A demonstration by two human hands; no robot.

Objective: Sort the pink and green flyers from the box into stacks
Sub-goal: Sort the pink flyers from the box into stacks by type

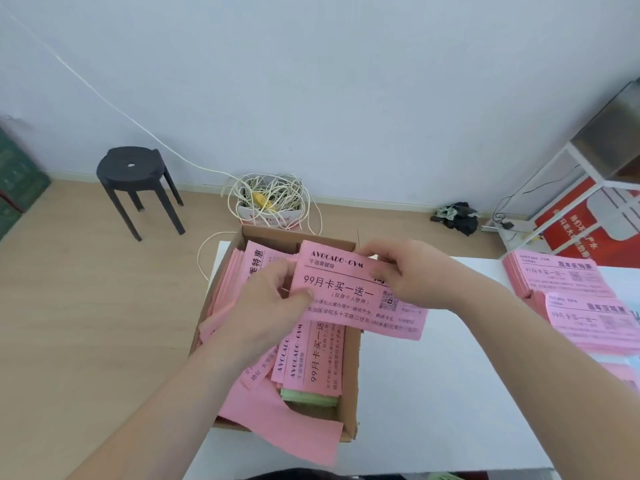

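Pink flyer, centre of the frame, is held flat above the cardboard box. The left hand pinches its left edge; the right hand pinches its upper right edge. Both grips are closed on the paper.

Hazards:
- The sheet is thin. A second sheet may cling beneath it; the view does not show whether it is single.
- The pink stacks at the right edge of the frame lie skewed and overlapping on the white table. A careless drop there would likely spread them further.
- One pink sheet hangs over the near wall of the box and could slide out if brushed.

Containers:
- The box holds loose pink flyers at mixed angles. A small bundle of green flyers lies part-buried near its lower end and is easily overlooked.
- A small carton on the floor behind the box holds a coil of pale cord.
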